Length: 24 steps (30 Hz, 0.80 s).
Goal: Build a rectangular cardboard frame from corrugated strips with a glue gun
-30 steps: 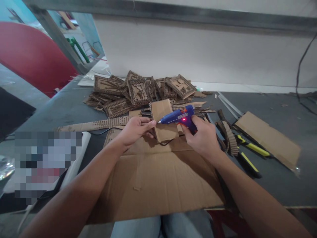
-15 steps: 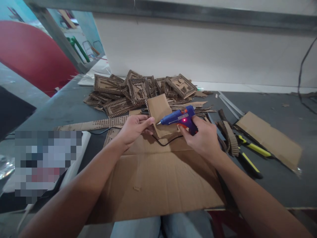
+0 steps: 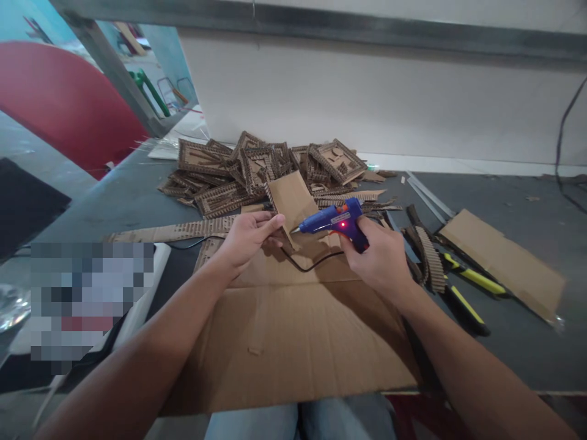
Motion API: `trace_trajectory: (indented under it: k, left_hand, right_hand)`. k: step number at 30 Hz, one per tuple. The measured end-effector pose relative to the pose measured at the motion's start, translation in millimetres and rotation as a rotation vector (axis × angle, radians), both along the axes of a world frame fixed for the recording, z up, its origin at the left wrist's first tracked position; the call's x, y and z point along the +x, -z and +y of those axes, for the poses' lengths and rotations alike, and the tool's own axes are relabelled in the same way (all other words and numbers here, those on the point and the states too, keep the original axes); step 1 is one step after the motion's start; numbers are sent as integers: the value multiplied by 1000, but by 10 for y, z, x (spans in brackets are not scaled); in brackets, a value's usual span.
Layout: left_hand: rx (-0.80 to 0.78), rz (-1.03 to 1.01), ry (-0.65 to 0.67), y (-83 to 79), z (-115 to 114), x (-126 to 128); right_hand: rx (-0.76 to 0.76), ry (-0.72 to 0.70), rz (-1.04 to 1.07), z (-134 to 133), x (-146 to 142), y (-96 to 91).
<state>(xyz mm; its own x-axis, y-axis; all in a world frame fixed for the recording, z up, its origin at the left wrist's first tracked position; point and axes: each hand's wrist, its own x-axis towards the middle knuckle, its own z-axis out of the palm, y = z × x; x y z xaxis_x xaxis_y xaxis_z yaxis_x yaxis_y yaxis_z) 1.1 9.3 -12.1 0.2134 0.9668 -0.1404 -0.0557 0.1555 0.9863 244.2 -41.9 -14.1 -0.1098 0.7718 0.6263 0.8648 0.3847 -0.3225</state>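
Observation:
My left hand point(image 3: 247, 237) pinches the lower edge of a small brown cardboard piece point(image 3: 288, 197) and holds it tilted up above the table. My right hand point(image 3: 378, 253) grips a blue glue gun point(image 3: 332, 218) whose red light is lit. Its nozzle points left and touches the cardboard piece near the lower edge. A black cord point(image 3: 307, 266) runs from under the piece across a large flat cardboard sheet point(image 3: 293, 339) that lies in front of me.
A heap of finished corrugated cardboard frames point(image 3: 257, 168) lies behind the hands. Cardboard strips point(image 3: 174, 231) extend to the left. Yellow-and-black cutters point(image 3: 463, 287) and a flat cardboard rectangle point(image 3: 499, 260) lie to the right on the grey table. A white wall stands behind.
The left hand has tipped the cardboard piece more upright and leftward. The glue gun has stayed at its lower edge, and the black cord beneath has come into view.

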Motion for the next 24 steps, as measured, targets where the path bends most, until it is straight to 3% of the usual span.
trace_trajectory:
  k: [24]
  left_hand:
    - [9, -61, -116, 16, 18, 19]
  right_hand:
    - [-41, -33, -19, 20, 31, -2]
